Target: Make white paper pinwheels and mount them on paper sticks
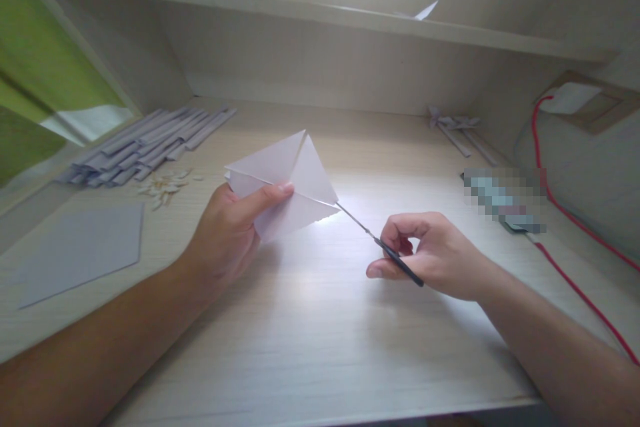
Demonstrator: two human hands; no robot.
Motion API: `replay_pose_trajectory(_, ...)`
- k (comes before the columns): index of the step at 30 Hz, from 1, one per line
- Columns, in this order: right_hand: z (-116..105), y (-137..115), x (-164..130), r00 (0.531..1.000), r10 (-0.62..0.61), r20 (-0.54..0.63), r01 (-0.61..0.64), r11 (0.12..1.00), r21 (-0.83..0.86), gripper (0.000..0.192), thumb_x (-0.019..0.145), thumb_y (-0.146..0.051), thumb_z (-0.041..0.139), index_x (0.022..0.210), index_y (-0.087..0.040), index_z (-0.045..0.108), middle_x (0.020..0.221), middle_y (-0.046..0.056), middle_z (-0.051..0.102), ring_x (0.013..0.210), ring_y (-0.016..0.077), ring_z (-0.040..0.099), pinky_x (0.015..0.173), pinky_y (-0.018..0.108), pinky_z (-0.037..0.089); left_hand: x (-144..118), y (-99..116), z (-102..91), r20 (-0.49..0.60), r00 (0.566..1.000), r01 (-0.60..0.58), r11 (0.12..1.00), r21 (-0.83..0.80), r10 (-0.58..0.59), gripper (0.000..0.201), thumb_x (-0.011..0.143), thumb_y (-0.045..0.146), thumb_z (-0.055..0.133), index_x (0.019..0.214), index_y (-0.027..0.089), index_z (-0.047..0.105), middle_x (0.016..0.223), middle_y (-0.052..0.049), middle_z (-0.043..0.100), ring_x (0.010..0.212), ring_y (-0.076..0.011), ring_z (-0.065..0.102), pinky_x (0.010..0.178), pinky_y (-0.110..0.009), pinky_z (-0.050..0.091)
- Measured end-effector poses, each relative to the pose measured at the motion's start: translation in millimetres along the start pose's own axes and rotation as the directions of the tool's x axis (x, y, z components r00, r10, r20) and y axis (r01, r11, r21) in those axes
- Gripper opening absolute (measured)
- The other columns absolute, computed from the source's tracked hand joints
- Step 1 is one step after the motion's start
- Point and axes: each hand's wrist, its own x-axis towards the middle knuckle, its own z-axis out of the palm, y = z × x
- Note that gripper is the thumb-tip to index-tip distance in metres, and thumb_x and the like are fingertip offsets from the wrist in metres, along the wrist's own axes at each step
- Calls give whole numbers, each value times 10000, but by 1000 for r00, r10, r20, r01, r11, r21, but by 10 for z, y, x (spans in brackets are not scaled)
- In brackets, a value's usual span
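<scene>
**Scissors meeting folded paper, mid-desk**

So, the left hand (227, 230) is pinching the folded paper (287, 183) up off the desk (320, 347), near its middle, so the scissors (380, 245), gripped in the right hand (433, 255), are reaching its lower edge freely.
</scene>
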Motion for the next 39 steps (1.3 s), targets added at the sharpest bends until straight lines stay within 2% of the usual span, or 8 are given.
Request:
replay_pose_trajectory(5, 1, 1, 0, 1000, 26, 11, -26, 1000, 17, 489, 665, -513, 922, 592, -181, 570, 548, -39, 470, 547, 101, 387, 494, 256, 265, 10, -21, -6, -9, 1000, -20, 1000, -24, 20, 217, 787, 267, 819, 992, 216, 771, 1024, -40, 796, 935, -245, 735, 768, -278, 572)
replay_pose_trajectory(14, 8, -20, 4, 1000, 22, -14, -22, 1000, 15, 509, 657, -504, 918, 572, -190, 526, 547, -41, 453, 542, 98, 372, 491, 255, 252, 23, -37, -16, -16, 999, -42, 997, -62, 41, 170, 783, 227, 842, 942, 229, 783, 1005, -27, 792, 922, -219, 716, 803, -276, 567)
replay_pose_trajectory(24, 15, -13, 0, 998, 38, -49, -37, 999, 17, 531, 642, -530, 913, 560, -196, 507, 536, -45, 431, 535, 99, 357, 491, 260, 244, 31, -38, -1, -34, 997, -69, 995, -67, 66, 243, 755, 228, 853, 985, 228, 775, 958, -25, 787, 904, -227, 718, 770, -280, 562)
replay_pose_trajectory(29, 13, 7, 7, 998, 56, -11, -56, 998, -4, 504, 668, -532, 903, 594, -194, 537, 563, -42, 473, 553, 104, 397, 505, 257, 274, 37, -52, -1, -18, 995, -99, 991, -87, 98, 273, 790, 222, 845, 1050, 217, 765, 1010, -27, 783, 923, -196, 708, 802, -265, 558)
replay_pose_trajectory(33, 1, 87, 45, 992, 118, 39, -116, 992, -52, 488, 684, -567, 889, 678, -195, 574, 632, -43, 532, 586, 111, 449, 519, 252, 312, 29, -42, -23, -23, 998, -63, 998, -27, 63, 230, 784, 264, 855, 988, 195, 775, 1020, -46, 776, 897, -197, 697, 791, -266, 557)
replay_pose_trajectory(37, -28, 181, 81, 989, 103, -107, -126, 961, -246, 455, 672, -519, 900, 752, -205, 581, 694, -44, 585, 618, 123, 486, 530, 255, 322, 6, -52, -52, 67, 994, 72, 986, 150, -83, 282, 770, 360, 854, 952, 159, 777, 914, -71, 771, 803, -217, 694, 696, -280, 539)
replay_pose_trajectory(39, -43, 213, 90, 988, 79, -131, -120, 930, -348, 402, 713, -479, 869, 733, -207, 573, 686, -40, 592, 622, 129, 490, 534, 261, 318, -3, -62, -45, 89, 984, 131, 970, 207, -152, 284, 736, 363, 856, 911, 152, 782, 883, -80, 777, 771, -231, 698, 654, -281, 526)
